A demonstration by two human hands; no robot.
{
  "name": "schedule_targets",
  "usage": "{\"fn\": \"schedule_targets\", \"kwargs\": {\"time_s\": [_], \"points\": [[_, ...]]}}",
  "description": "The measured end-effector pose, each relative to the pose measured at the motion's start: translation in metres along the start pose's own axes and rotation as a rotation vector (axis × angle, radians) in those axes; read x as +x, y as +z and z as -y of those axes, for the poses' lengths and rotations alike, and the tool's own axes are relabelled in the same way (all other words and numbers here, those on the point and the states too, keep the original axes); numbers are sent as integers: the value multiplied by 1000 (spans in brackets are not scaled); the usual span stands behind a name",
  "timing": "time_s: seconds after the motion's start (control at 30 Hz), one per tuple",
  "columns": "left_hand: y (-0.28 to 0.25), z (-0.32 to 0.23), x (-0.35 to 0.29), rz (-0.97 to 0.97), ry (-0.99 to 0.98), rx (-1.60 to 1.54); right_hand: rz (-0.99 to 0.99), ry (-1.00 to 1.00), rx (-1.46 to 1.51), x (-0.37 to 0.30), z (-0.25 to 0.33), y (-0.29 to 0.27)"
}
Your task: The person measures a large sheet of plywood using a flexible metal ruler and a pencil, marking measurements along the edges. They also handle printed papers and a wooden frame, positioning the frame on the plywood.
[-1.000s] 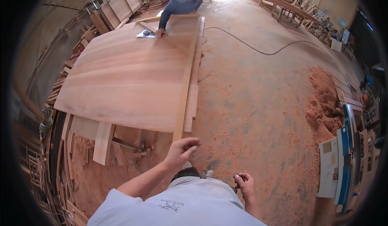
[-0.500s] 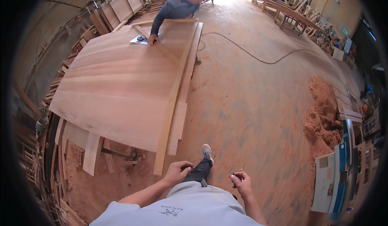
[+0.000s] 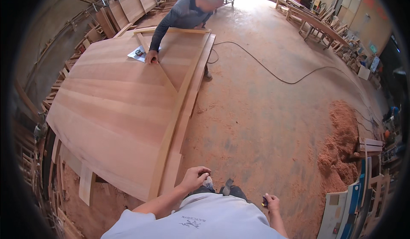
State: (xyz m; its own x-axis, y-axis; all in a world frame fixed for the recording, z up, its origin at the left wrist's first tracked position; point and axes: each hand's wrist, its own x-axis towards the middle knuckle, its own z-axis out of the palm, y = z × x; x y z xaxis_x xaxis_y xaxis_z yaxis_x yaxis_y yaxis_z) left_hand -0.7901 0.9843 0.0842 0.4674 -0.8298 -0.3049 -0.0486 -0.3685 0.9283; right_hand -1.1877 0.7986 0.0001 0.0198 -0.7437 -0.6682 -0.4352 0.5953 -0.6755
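Observation:
My left hand (image 3: 195, 178) hangs in front of my body near the close end of a large wooden panel (image 3: 106, 106), apart from it. Its fingers are curled in loosely, and nothing shows in them. Low on the right, my right hand (image 3: 273, 203) is closed around a small dark object (image 3: 265, 201) with a bit of yellow on it; its kind is too small to make out. Along the panel's right side lies a long wooden strip (image 3: 177, 121). A shorter diagonal strip (image 3: 165, 77) meets it, and a co-worker's hand (image 3: 151, 57) rests at that strip.
The co-worker (image 3: 188, 12) leans over the panel's far end, beside a white paper (image 3: 137, 54) with a small dark item on it. A cable (image 3: 277, 78) crosses the dusty floor. Sawdust is heaped (image 3: 339, 140) at right, near leaning boards (image 3: 335, 211). A long bench (image 3: 314, 21) stands far right.
I have come forward along the panel's right side, its near end now closer. My right hand has swung lower and outward. The co-worker's hand has shifted slightly left on the panel.

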Motion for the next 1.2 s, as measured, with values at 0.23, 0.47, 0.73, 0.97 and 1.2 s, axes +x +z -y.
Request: {"fn": "schedule_targets", "kwargs": {"time_s": [0.23, 0.47, 0.73, 0.97, 1.2], "points": [[-4, -37, 84, -103, -72, 58, -180, 406, 129, 132, -58, -57], [19, -62, 151, -295, -178, 75, 9, 348, -18, 293, 38, -43], [42, -123, 243, -359, -161, 173, 178, -44, -205, 427, 324, 61], [34, -108, 287, -361, -255, 131, 256, -89, -295, 458, 407, 121], [-19, -113, 346, -475, -230, 101, 196, 84, -416, 496, 369, 128]]}}
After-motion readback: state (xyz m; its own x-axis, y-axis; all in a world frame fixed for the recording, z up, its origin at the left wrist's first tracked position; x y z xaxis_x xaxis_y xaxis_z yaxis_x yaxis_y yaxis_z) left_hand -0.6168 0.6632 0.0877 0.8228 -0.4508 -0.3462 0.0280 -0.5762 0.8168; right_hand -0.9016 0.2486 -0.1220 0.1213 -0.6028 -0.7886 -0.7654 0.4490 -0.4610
